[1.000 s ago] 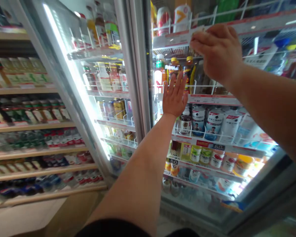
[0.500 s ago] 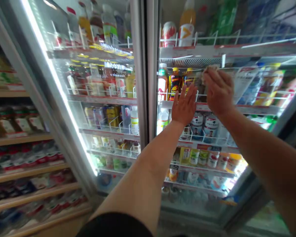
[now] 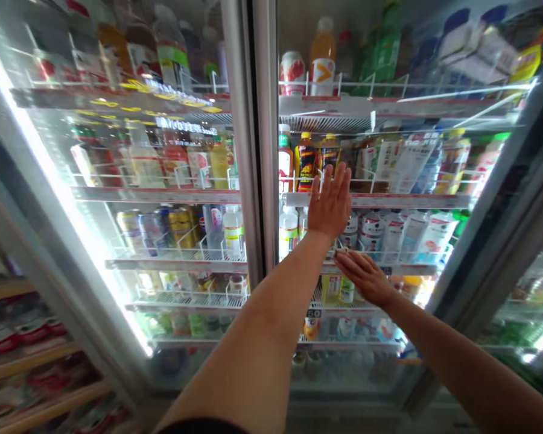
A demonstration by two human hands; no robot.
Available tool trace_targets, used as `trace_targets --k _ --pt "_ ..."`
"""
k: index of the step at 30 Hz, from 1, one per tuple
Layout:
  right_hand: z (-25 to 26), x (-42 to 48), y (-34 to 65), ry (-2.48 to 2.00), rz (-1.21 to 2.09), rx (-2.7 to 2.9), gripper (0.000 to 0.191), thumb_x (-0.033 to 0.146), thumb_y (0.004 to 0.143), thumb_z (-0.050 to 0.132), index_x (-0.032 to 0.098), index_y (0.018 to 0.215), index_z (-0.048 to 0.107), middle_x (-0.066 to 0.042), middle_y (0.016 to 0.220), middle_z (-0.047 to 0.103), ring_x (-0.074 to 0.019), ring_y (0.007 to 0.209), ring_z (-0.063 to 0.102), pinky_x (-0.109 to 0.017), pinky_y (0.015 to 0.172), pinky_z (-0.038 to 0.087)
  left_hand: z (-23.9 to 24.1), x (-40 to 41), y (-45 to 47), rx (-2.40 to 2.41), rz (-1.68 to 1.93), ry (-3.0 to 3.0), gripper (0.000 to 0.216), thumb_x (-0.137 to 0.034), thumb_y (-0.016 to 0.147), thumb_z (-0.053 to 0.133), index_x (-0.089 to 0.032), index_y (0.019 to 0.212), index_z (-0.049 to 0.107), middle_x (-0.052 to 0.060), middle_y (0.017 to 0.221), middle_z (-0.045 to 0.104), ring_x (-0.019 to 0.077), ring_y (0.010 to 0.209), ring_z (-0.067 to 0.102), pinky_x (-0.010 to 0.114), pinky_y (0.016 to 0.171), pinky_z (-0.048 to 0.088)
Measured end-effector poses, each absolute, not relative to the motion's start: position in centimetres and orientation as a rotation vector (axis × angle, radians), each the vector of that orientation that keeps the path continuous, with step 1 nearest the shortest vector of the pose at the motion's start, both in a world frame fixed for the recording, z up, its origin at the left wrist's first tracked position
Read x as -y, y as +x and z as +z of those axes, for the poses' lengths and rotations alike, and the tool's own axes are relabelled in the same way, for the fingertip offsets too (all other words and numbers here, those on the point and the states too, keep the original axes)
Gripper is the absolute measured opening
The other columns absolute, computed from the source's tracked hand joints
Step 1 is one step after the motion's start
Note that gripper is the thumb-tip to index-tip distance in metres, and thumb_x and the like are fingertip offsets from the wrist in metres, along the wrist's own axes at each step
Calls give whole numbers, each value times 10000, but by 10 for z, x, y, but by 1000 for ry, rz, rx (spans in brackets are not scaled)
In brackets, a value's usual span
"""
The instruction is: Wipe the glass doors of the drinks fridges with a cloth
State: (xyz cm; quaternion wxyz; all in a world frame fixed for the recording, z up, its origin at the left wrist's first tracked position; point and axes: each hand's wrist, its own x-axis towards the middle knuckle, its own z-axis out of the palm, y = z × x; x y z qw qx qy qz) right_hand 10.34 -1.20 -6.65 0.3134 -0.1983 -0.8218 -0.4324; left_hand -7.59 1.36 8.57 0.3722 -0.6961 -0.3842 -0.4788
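I stand before a drinks fridge with a glass door (image 3: 389, 374). My left hand (image 3: 329, 202) lies flat on the glass, fingers up and slightly spread, over the shelf edge (image 3: 402, 201) below the orange-capped bottles (image 3: 305, 160). My right hand (image 3: 364, 277) rests lower on the same door, fingers stretched out flat and pointing left, in front of the row of white bottles (image 3: 391, 232). Whether anything lies under its palm is hidden.
A metal door post (image 3: 253, 150) splits the fridge; the left door (image 3: 117, 181) shows cans and bottles behind bright glare. Wooden shelves (image 3: 22, 361) of drinks stand at the far left. Another cooler's dark frame (image 3: 502, 241) is on the right.
My right hand has dropped from the top shelf edge down the glass to below my left hand. My left hand has stayed flat on the door. The view has shifted to face the fridge squarely.
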Motion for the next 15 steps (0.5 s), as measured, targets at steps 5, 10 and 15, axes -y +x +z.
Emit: trace_targets --k 5,10,15 --pt "8 -5 126 -538 -1212 2028 726 64 983 512 300 1621 257 -24 1501 558 -242 1412 499 -414 1183 404 86 -11 -75 1009 -1198 -1772 588 -241 1043 348 -95 1608 277 81 1681 223 255 1575 8 525 1322 77" --pt "68 -25 114 -607 -1121 1616 667 79 980 519 343 1576 375 -24 1545 514 -269 1439 470 -475 1161 446 84 -10 -76 1029 -1132 -1711 603 -267 1045 370 -96 1613 261 76 1685 211 265 1572 -16 529 1320 107" --pt "40 -27 97 -537 -1048 1546 677 58 973 505 342 1574 378 -35 1515 547 -269 1449 461 -498 1163 445 83 -14 -77 1030 -1095 -1627 587 -295 1058 351 -99 1607 280 68 1684 214 260 1571 -25 516 1323 68"
